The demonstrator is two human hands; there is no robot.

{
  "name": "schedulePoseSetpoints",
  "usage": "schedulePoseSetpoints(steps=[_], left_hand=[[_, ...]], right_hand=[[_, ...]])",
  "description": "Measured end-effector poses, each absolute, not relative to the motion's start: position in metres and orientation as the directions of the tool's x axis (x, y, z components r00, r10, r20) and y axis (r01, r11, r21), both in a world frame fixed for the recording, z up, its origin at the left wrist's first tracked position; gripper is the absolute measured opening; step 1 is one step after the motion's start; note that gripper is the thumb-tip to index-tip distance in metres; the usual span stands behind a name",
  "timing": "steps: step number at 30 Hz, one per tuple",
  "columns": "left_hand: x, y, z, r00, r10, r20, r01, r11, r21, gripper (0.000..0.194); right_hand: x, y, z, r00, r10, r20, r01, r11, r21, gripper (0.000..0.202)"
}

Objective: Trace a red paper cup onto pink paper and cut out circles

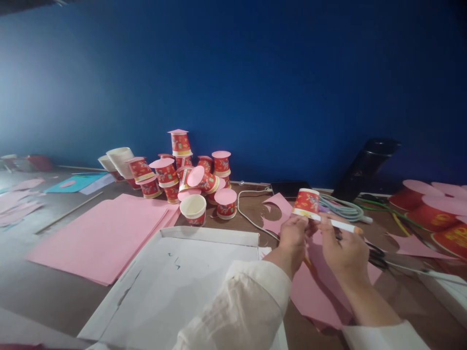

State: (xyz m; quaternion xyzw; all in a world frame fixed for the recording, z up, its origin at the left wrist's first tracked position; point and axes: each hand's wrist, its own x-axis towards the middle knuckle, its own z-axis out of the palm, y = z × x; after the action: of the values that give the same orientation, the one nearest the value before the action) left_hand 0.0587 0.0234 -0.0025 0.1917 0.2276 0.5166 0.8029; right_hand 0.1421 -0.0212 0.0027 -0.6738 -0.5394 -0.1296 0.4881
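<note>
Two bare hands work above the right side of a brown table, cup in one, pen in the other. The left hand (pixel 295 238) pinches a red paper cup (pixel 306 201) near its rim; the cup is upside down, slightly tilted, its bare white base upward. The right hand (pixel 345 255) has its fingers closed around a white pen (pixel 341 225) with an orange end, held nearly level. The pen's other end points at the cup's lower edge; whether it touches cannot be told. Beneath lies cut pink paper (pixel 324 291), with dark scissors (pixel 377 255) just beside. A white box lid (pixel 146 291) lies to the left, near a pile of red cups (pixel 164 172), many capped with pink discs. For the step in hand, a light, steady pinch on the stiff rim would probably serve best, since the thin wall could buckle if squeezed; resting the two hands together should calm the pen, and turning the cup rather than reaching around it would likely keep contact even. As for writing, the held cup shows a busy printed pattern with no readable words. Red shapes (pixel 434 214) at the far right carry yellow markings, too blurred to read, and the lid's few dark strokes form no clear word. No brand can be made out.
</note>
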Motion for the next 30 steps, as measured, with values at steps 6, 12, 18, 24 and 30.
schedulePoseSetpoints(steps=[6,12,18,24,30], left_hand=[[0.058,0.0246,-0.0024,0.356,0.914,-0.196,-0.73,0.403,0.551,0.017],[0.0577,0.0233,-0.0011,0.345,0.922,-0.177,-0.748,0.384,0.541,0.019],[0.0584,0.0226,-0.0025,0.362,0.917,-0.166,-0.758,0.393,0.521,0.02],[0.0584,0.0217,-0.0011,0.368,0.915,-0.164,-0.755,0.397,0.522,0.022],[0.0583,0.0228,-0.0034,0.372,0.916,-0.152,-0.74,0.392,0.547,0.025]], right_hand=[[0.1429,-0.021,0.0017,0.406,0.588,0.699,0.851,0.035,-0.524,0.038],[0.1423,-0.0219,0.0016,0.399,0.596,0.697,0.849,0.047,-0.526,0.04],[0.1424,-0.0213,0.0028,0.397,0.592,0.701,0.852,0.045,-0.521,0.04],[0.1433,-0.0224,0.0047,0.386,0.593,0.706,0.863,0.038,-0.504,0.041],[0.1462,-0.0208,0.0004,0.365,0.56,0.744,0.881,0.049,-0.47,0.04]])
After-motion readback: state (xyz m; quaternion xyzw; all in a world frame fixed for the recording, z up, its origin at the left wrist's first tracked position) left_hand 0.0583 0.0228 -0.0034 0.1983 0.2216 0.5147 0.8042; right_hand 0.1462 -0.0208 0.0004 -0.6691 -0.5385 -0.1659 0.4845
